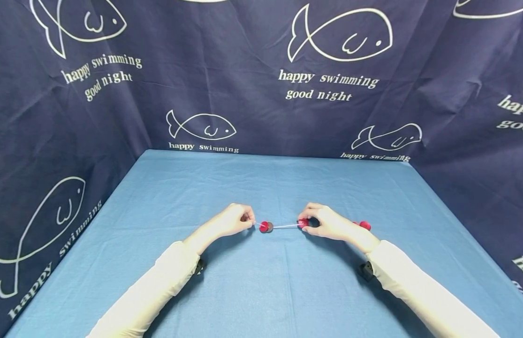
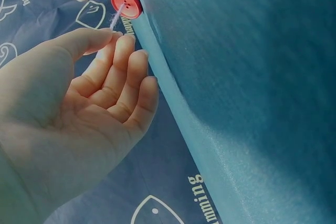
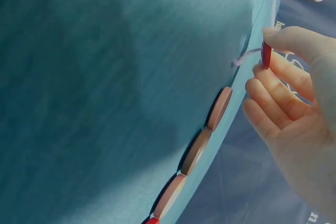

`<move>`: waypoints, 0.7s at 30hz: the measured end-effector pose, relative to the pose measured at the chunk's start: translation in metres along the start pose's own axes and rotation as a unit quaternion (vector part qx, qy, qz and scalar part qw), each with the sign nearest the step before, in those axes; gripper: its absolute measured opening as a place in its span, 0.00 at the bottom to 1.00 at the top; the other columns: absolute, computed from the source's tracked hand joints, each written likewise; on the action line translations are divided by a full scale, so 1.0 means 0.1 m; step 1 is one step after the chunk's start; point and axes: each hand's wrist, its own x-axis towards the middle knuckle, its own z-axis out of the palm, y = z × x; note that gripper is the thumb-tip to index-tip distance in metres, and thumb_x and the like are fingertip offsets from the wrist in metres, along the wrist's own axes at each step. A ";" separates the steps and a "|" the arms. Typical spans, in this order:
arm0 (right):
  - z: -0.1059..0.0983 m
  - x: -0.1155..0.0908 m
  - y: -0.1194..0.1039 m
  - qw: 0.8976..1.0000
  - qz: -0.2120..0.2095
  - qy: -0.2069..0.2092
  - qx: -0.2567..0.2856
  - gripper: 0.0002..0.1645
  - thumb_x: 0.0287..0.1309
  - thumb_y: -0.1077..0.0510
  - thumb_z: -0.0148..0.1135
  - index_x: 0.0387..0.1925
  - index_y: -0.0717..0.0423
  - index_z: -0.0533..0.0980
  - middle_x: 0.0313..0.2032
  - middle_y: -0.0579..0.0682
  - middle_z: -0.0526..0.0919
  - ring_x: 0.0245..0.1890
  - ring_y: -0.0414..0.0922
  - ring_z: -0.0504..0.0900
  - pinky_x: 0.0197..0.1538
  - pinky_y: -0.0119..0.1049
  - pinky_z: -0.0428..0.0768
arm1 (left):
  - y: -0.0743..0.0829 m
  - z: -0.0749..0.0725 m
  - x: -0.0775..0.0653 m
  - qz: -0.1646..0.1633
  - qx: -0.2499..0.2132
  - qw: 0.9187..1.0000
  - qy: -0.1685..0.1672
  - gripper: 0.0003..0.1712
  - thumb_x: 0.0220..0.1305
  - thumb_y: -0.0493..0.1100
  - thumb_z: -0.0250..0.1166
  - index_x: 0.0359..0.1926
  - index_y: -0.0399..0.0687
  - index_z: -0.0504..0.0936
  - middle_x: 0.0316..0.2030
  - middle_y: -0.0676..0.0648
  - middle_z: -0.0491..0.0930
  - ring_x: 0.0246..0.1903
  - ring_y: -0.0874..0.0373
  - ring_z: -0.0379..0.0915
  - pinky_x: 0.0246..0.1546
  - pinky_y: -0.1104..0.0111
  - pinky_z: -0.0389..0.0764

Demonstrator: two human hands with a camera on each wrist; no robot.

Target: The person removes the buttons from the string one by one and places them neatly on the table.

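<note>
Red button (image 3: 266, 56) in right hand (image 1: 327, 222), pale string (image 1: 286, 226) in left hand (image 1: 236, 219)

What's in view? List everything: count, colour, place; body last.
Tablecloth: one, blue, below
Backdrop: one, navy with white prints, behind
Cord: one, pale, centre
Left red button: one, red, on cord
Brown button: one, brown, beside left red button
Right red button: one, red, on cord
Button row: at least four, brownish and red, on tablecloth, right
Sleeves: two, pale, foreground
Wrist devices: two, dark, beside sleeves
Left hand: one, bare, pinching cord
Right hand: one, bare, pinching right red button
</note>
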 end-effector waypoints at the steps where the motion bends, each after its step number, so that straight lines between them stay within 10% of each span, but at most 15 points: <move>1: -0.01 0.00 0.00 1.000 0.001 0.000 0.000 0.12 0.47 0.62 0.68 0.38 0.58 0.81 0.33 0.48 0.78 0.34 0.45 0.76 0.41 0.40 0.76 | 0.00 0.00 0.00 -0.001 0.001 1.000 0.000 0.03 0.57 0.35 0.62 0.27 0.45 0.79 0.21 0.53 0.78 0.19 0.69 0.67 0.26 0.76 0.71; 21: -0.04 -0.10 0.05 1.000 0.003 0.010 -0.003 0.13 0.48 0.63 0.68 0.39 0.59 0.81 0.34 0.49 0.78 0.32 0.45 0.74 0.34 0.35 0.76 | 0.01 0.00 0.00 -0.001 0.002 1.000 -0.004 0.03 0.58 0.36 0.61 0.28 0.45 0.79 0.21 0.54 0.79 0.19 0.69 0.68 0.27 0.76 0.71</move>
